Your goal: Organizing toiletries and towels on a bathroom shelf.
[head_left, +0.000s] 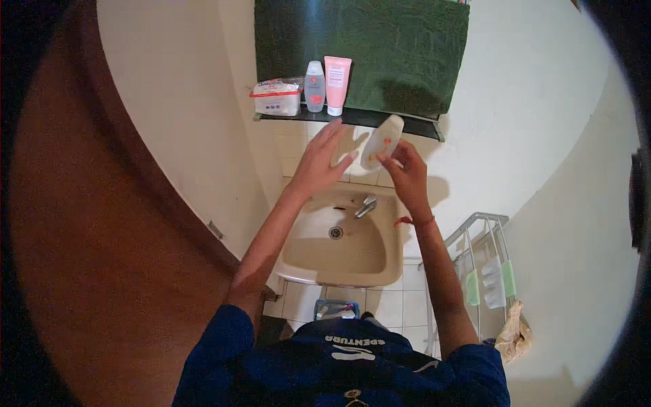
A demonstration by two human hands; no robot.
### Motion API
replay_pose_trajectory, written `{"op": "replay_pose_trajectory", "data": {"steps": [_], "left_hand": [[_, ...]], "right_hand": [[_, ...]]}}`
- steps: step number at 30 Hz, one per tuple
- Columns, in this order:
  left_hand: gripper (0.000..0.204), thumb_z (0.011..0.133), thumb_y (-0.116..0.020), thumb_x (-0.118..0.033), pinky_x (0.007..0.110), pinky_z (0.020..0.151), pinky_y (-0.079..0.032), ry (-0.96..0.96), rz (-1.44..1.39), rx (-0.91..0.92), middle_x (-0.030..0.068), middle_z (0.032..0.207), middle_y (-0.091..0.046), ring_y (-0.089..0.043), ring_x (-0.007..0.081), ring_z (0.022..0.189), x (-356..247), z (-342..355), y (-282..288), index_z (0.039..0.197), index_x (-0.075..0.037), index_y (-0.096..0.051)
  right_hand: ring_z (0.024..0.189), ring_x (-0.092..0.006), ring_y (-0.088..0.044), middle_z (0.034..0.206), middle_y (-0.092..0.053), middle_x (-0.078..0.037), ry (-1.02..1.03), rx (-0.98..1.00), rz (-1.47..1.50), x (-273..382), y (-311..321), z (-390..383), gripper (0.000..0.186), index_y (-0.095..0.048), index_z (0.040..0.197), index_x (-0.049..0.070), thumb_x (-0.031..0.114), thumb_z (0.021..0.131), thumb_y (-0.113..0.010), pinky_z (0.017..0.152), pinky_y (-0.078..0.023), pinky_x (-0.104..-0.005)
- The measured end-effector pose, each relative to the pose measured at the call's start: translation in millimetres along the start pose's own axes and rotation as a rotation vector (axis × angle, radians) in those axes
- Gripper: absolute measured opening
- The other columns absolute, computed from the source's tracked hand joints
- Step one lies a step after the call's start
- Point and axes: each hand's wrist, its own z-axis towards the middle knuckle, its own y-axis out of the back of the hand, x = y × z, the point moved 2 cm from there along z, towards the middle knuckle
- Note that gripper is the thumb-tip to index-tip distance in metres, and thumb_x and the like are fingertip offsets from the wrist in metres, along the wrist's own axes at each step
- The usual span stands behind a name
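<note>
Head view's showing a black shelf (424,127); near its front edge the left hand (322,161) is hovering, fingers open, empty, while the right hand (411,175) is gripping a tilted white bottle (382,141) toward the right corner. Wrapping fingers further round is looking steadier, imo.

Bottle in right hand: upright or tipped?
Tipped: the white bottle slants in the right hand, upper end rightward, unlike the upright pink tube on the shelf.

Pale walls (542,74) flank a beige sink (312,251) above a white-tiled floor (386,302).
</note>
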Motion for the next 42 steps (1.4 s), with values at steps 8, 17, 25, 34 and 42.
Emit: {"op": "replay_pose_trajectory", "data": {"steps": [8, 17, 25, 34, 42], "left_hand": [[0.046, 0.096, -0.045, -0.019, 0.062, 0.105, -0.03, -0.003, 0.412, -0.003, 0.0066, 0.147, -0.04, -0.039, 0.0297, 0.134, 37.7, 25.8, -20.9, 0.141, -0.009, -0.04], [0.05, 0.096, -0.042, -0.017, 0.062, 0.109, -0.019, 0.059, 0.556, 0.066, 0.0044, 0.151, -0.037, -0.035, 0.0273, 0.137, 40.6, 28.8, -32.4, 0.146, -0.012, -0.034], [0.056, 0.092, -0.046, -0.016, 0.064, 0.109, -0.019, 0.06, 0.554, 0.067, 0.0058, 0.151, -0.035, -0.034, 0.0283, 0.138, 37.9, 25.5, -33.2, 0.146, -0.01, -0.033], [0.058, 0.089, -0.049, -0.017, 0.065, 0.108, -0.018, 0.041, 0.58, 0.078, 0.0084, 0.149, -0.038, -0.035, 0.0284, 0.137, 44.2, 24.0, -45.4, 0.144, -0.006, -0.034], [0.056, 0.091, -0.047, -0.017, 0.063, 0.111, -0.016, 0.068, 0.604, 0.127, 0.0099, 0.148, -0.039, -0.035, 0.0289, 0.137, 42.5, 23.5, -46.8, 0.145, -0.006, -0.033]], "right_hand": [[0.095, -0.016, -0.066, 0.107, -0.068, -0.012, 0.204, 0.052, -0.098, -18.0, -3.2, 107.9, 0.039, -0.056, 0.119, -0.003, 0.009, 0.085, -0.072, 0.082, -0.053, -0.029], [0.093, -0.0174, -0.067, 0.107, -0.069, -0.013, 0.245, 0.089, -0.074, -74.1, -7.2, 151.0, 0.042, -0.058, 0.119, -0.004, 0.013, 0.084, -0.072, 0.081, -0.054, -0.0314], [0.092, -0.0172, -0.067, 0.102, -0.069, -0.014, 0.211, 0.059, -0.083, -74.7, -9.9, 152.6, 0.04, -0.057, 0.12, -0.003, 0.012, 0.085, -0.071, 0.08, -0.054, -0.0306], [0.089, -0.02, -0.07, 0.1, -0.071, -0.016, 0.215, 0.048, -0.19, -68.0, -15.6, 153.1, 0.041, -0.058, 0.118, -0.002, 0.015, 0.083, -0.072, 0.078, -0.055, -0.0322], [0.089, -0.0214, -0.07, 0.101, -0.071, -0.016, 0.232, 0.043, -0.25, -58.4, -20.6, 150.6, 0.034, -0.061, 0.111, -0.003, 0.014, 0.083, -0.071, 0.08, -0.054, -0.0334]]}}
